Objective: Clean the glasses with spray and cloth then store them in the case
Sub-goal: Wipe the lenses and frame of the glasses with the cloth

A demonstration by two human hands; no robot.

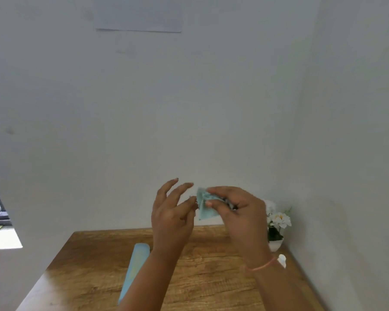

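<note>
Both hands are raised above the counter point(211, 277), and the job in hand looks like the wiping stage. The right hand point(236, 212) is closed on the pale teal cloth point(203, 209), thumb pressed onto its face and fingers curled over the top. A dark sliver under those fingers is most likely the glasses point(230, 205), wrapped in the cloth and otherwise hidden. The left hand point(171, 217) sits at 9 o'clock of the cloth with its upper fingers spread and straight. Its lowest digit reaches the cloth's edge, but I cannot tell whether it pinches the frame there or only touches the fabric. To wipe well, the left hand should steady the frame by its rim or bridge, never by a lens. The right should rub each lens between thumb and fingers through the cloth, in small light circles, both faces at once. Too hard a squeeze could bend the frame (thin frames twist easily). The light blue case point(135, 265) lies closed on the counter at 7 o'clock of the hands. The white spray bottle point(282, 260) stands at 4 o'clock, just in front of a small pot of white flowers point(277, 221), so storing is not yet begun.
</note>
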